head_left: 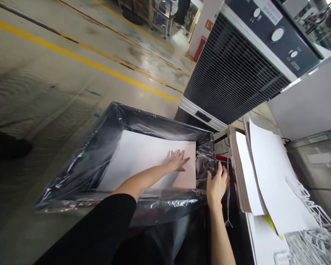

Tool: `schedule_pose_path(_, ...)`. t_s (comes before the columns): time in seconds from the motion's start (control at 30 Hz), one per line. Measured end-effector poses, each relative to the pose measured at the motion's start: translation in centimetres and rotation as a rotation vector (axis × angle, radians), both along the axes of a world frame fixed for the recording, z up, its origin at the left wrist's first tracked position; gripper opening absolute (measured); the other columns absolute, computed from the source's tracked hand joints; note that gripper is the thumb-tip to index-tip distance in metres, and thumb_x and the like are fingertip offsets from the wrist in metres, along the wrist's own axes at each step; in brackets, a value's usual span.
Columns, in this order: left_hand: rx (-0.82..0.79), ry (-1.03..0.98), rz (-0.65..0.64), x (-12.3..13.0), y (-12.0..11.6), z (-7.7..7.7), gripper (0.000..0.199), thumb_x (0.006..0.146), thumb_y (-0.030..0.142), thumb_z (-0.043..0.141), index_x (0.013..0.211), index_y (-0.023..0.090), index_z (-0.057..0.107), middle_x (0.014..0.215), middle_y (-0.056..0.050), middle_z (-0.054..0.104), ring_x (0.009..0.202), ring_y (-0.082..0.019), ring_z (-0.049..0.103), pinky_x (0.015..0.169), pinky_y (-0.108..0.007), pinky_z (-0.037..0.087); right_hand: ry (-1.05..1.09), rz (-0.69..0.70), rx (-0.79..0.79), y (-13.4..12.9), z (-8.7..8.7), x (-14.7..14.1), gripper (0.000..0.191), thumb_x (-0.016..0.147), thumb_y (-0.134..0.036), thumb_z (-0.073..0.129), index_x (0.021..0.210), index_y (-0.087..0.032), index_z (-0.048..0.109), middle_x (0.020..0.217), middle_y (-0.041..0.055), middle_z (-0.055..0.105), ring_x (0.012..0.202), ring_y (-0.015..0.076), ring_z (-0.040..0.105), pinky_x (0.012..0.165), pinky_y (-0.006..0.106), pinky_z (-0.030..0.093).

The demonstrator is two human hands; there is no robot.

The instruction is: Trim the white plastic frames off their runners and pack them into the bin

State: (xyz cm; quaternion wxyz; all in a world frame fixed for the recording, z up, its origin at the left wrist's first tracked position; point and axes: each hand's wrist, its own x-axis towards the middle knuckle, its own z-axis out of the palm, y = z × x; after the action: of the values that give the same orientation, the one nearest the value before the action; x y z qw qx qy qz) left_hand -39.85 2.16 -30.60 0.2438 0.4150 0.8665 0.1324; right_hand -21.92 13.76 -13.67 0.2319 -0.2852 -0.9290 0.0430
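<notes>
A dark bin (161, 123) lined with clear plastic film (99, 149) stands in front of me. A white sheet (143, 154), paper or thin board, lies flat inside it. My left hand (178, 161) reaches into the bin with its fingers spread on the right part of the sheet. Beside the bin's right end is my right hand (217, 182), its thumb and fingers apart and slightly curved near the film. I cannot tell whether it touches the rim. No object shows in either hand.
On my right, large white sheets (276, 180) are stacked at a table's edge, with thin white cut-out scraps (311, 244) beside them. A tall grilled air cooler (237, 66) stands behind the bin. Yellow lines (85, 62) mark the floor.
</notes>
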Motion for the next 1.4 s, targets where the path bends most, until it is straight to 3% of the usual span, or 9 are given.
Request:
schedule_pose_path(0.1,-0.022,-0.005,0.002,-0.8,0.5,-0.5,0.07,0.095,0.048,0.073,0.155,0.025,0.048,0.174,-0.011,0.02,0.159,-0.044,0.016,0.126,-0.075,0.016,0.037,-0.011,-0.044,1.8,0.2,-0.1,0.026,0.099,-0.029,0.052,0.103,-0.016,0.075,0.102,0.0142,0.07,0.092,0.0325,0.065,0.084,0.04,0.051)
schedule_pose_path(0.17,-0.022,-0.002,0.008,-1.5,1.0,-0.8,0.07,0.096,0.05,0.071,0.156,0.025,0.046,0.175,-0.011,0.018,0.16,-0.044,0.015,0.126,-0.074,0.016,0.085,-0.041,-0.061,2.2,-0.1,0.0,0.024,0.102,-0.028,0.05,0.095,-0.017,0.07,0.091,0.0094,0.069,0.082,0.028,0.065,0.076,0.036,0.05)
schedule_pose_path(0.33,-0.034,-0.022,0.031,-2.0,3.0,-1.2,0.086,0.094,0.054,0.071,0.166,0.029,0.03,0.177,-0.012,0.01,0.161,-0.046,0.007,0.126,-0.077,0.009,0.201,-0.105,-0.065,1.3,-0.6,0.6,0.029,0.108,-0.034,0.039,0.099,-0.019,0.061,0.095,0.011,0.065,0.083,0.0278,0.064,0.074,0.035,0.048)
schedule_pose_path(0.47,-0.022,-0.018,-0.003,-1.8,3.2,-1.8,0.088,0.094,0.053,0.072,0.166,0.03,0.029,0.177,-0.013,0.012,0.161,-0.046,0.006,0.125,-0.078,0.005,0.239,-0.115,-0.067,0.7,-0.6,0.8,0.034,0.11,-0.039,0.035,0.103,-0.018,0.062,0.099,0.0142,0.064,0.087,0.0297,0.065,0.074,0.036,0.05)
schedule_pose_path(0.7,0.019,0.017,-0.04,-3.6,2.9,-2.2,0.103,0.086,0.056,0.079,0.168,0.029,0.023,0.177,-0.018,0.003,0.16,-0.053,-0.001,0.119,-0.084,0.002,0.182,-0.04,-0.134,1.2,-0.9,0.5,0.056,0.109,-0.063,0.049,0.119,-0.011,0.067,0.103,0.0168,0.07,0.088,0.0299,0.07,0.075,0.037,0.054)
schedule_pose_path(0.83,0.116,0.027,-0.141,-0.9,1.4,-3.2,0.114,0.084,0.057,0.08,0.17,0.022,0.015,0.175,-0.024,-0.007,0.159,-0.054,-0.011,0.115,-0.085,-0.008,0.158,-0.016,-0.117,1.3,-1.0,0.8,0.062,0.11,-0.069,0.045,0.105,-0.013,0.072,0.097,0.0145,0.072,0.087,0.0298,0.07,0.08,0.038,0.052)
schedule_pose_path(1.03,0.207,-0.043,-0.379,5.4,-3.6,-3.9,0.101,0.086,0.066,0.074,0.167,0.03,0.027,0.175,-0.023,0.005,0.161,-0.05,0.004,0.118,-0.083,0.002,0.187,0.015,-0.056,0.9,-0.6,0.7,0.062,0.115,-0.064,0.042,0.092,-0.015,0.07,0.092,0.0143,0.073,0.085,0.0287,0.07,0.079,0.036,0.051)
schedule_pose_path(1.23,0.232,-0.031,-0.36,6.1,-5.1,-5.1,0.101,0.09,0.073,0.062,0.169,0.028,0.018,0.175,-0.023,-0.003,0.162,-0.049,-0.003,0.116,-0.083,-0.008,0.174,0.023,-0.036,0.7,-0.5,0.7,0.059,0.117,-0.061,0.041,0.094,-0.015,0.069,0.092,0.0135,0.072,0.085,0.028,0.07,0.08,0.035,0.051)
schedule_pose_path(1.4,0.222,-0.013,-0.346,6.3,-5.0,-4.5,0.099,0.089,0.075,0.062,0.168,0.03,0.023,0.176,-0.02,0.007,0.161,-0.049,0.004,0.12,-0.08,-0.004,0.168,0.014,-0.037,0.6,-0.4,0.8,0.057,0.118,-0.059,0.039,0.095,-0.016,0.068,0.093,0.0126,0.073,0.086,0.0277,0.07,0.08,0.035,0.051)
